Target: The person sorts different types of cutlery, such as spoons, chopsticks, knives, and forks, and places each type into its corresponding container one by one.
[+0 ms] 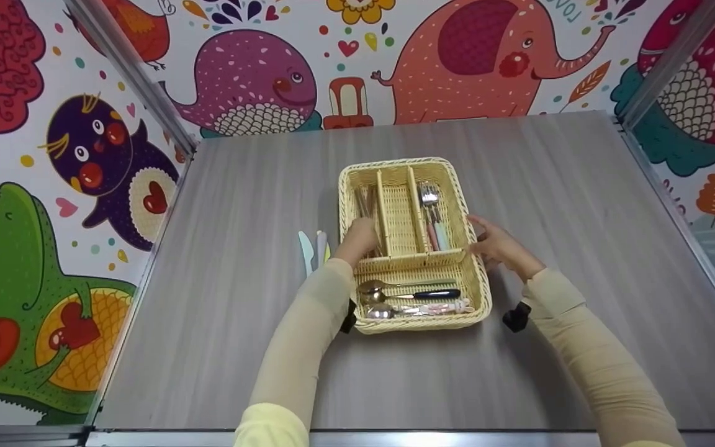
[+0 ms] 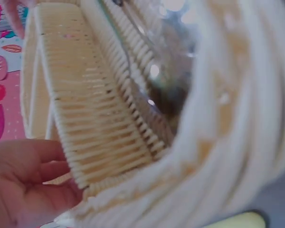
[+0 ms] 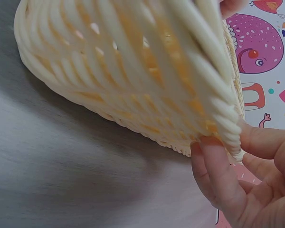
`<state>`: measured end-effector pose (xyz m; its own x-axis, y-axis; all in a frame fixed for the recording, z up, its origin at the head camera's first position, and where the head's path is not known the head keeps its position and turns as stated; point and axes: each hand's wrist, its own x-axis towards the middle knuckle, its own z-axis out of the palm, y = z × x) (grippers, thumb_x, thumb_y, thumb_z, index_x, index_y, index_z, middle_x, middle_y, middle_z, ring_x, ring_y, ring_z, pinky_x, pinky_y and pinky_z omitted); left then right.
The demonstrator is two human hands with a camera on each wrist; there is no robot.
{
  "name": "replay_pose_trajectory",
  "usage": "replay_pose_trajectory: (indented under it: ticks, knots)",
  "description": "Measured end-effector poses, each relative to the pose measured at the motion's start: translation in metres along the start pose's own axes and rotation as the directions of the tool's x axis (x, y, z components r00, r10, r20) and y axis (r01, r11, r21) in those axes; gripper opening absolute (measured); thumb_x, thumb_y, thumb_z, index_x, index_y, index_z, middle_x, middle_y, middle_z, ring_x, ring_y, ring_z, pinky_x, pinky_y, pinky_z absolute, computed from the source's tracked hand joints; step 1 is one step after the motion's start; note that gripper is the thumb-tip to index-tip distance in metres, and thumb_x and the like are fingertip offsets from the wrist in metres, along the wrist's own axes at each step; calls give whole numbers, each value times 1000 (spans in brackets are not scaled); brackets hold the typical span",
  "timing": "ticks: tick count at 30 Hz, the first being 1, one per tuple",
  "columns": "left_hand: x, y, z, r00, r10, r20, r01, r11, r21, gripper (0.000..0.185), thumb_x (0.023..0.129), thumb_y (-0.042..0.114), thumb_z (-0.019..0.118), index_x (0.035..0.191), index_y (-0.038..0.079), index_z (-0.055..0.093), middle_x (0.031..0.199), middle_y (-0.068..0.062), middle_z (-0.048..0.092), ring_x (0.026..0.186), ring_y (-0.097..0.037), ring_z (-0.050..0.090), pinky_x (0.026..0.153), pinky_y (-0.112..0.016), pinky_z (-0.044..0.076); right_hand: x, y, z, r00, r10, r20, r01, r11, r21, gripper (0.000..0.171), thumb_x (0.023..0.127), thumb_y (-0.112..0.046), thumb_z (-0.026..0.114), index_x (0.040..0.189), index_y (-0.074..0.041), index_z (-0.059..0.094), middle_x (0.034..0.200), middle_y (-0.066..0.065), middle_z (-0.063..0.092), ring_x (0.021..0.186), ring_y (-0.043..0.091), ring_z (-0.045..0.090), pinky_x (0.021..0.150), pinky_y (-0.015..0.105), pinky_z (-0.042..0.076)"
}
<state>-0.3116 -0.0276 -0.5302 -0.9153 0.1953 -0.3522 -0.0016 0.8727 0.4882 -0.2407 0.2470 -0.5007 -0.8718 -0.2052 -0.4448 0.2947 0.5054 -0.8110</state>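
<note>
A cream woven basket [image 1: 481, 298] with several compartments lies on the table. My left hand [image 1: 360, 239] reaches down into its left compartment, over long thin brown sticks like chopsticks [image 1: 365, 200]. In the left wrist view, the fingers of that hand [image 2: 23, 185] are bent beside a woven divider [image 2: 92, 109]; their tips are partly hidden, so a hold on the sticks cannot be made out. My right hand [image 1: 503, 248] holds the basket's right side. In the right wrist view, the thumb and fingers [image 3: 218, 175] pinch the rim from both sides.
Forks [image 1: 430, 198] with pink and pale blue handles lie in the right compartment. Several spoons [image 1: 382, 310] lie across the front one. Left of the basket are a light-blue knife [image 1: 306, 251] and purple and yellow pieces, partly covered by my left arm. Patterned walls edge the table.
</note>
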Motion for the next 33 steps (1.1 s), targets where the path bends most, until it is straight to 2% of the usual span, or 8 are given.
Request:
replay_pose_trajectory:
  ticks: [3, 4, 6, 9, 14, 20, 23, 33]
  knots:
    - [-5, -5, -14, 994, 8, -106, -22, 992, -126, 15, 85, -3, 46, 78, 0, 60, 76, -11, 57, 62, -18, 45, 58, -30, 41, -1, 1, -1, 1000, -11, -3, 11, 1000, 2, 74, 90, -3, 52, 148, -12, 8, 94, 13, 46, 50, 5, 46, 48, 27, 48]
    - [-17, 0, -27, 990, -46, -135, 23, 986, -168, 16, 86, -2, 46, 87, -3, 63, 83, -14, 60, 68, -20, 50, 64, -32, 44, -1, 1, -1, 1000, -13, -2, 13, 1000, 5, 74, 90, -3, 52, 148, -12, 8, 94, 13, 46, 51, 5, 46, 48, 26, 48]
    - [-27, -9, -39, 966, -82, -246, 24, 973, -230, 22, 88, 3, 47, 101, 1, 66, 95, -11, 64, 79, -20, 56, 71, -32, 47, -1, 0, 0, 1000, -12, -1, 12, 1000, 17, 74, 90, -3, 53, 148, -12, 8, 95, 14, 46, 51, 6, 47, 48, 26, 49]
    - [-46, -23, -56, 928, -168, -334, 72, 957, -281, 30, 91, 7, 47, 117, 5, 61, 112, -10, 62, 97, -22, 59, 82, -35, 47, -2, 0, 0, 1000, -4, 1, 4, 999, 36, 74, 90, -3, 52, 148, -12, 8, 96, 15, 46, 52, 6, 50, 48, 26, 50]
    - [-60, -57, -57, 911, -281, -300, 227, 953, -203, 32, 91, 12, 47, 121, 4, 57, 119, -12, 60, 105, -27, 58, 86, -37, 47, -2, 0, 0, 1000, -3, 3, 3, 999, 40, 75, 89, -2, 53, 148, -12, 7, 96, 15, 46, 52, 7, 52, 49, 28, 51]
    - [-74, -77, -44, 916, -354, -188, 353, 935, -37, 27, 86, 14, 52, 105, -3, 61, 101, -17, 63, 76, -20, 53, 74, -36, 50, -2, 0, 0, 1000, -2, 11, 2, 999, 44, 76, 90, -3, 53, 148, -13, 5, 98, 16, 45, 52, 7, 51, 49, 28, 50]
    - [-77, -82, -39, 912, -389, -127, 393, 919, 8, 26, 84, 13, 55, 104, -3, 61, 101, -15, 62, 71, -18, 47, 69, -33, 49, -1, 1, 0, 1000, 5, 10, -5, 1000, 24, 74, 91, -5, 52, 148, -13, 6, 102, 18, 44, 52, 8, 52, 49, 28, 50]
    - [-77, -98, -31, 890, -453, -54, 447, 889, -93, 25, 84, 17, 56, 100, -2, 59, 82, -8, 54, 66, -16, 47, 56, -26, 41, 0, 1, 1, 1000, 5, 5, -5, 1000, 31, 73, 90, -4, 51, 148, -12, 6, 98, 16, 44, 54, 9, 54, 49, 28, 50]
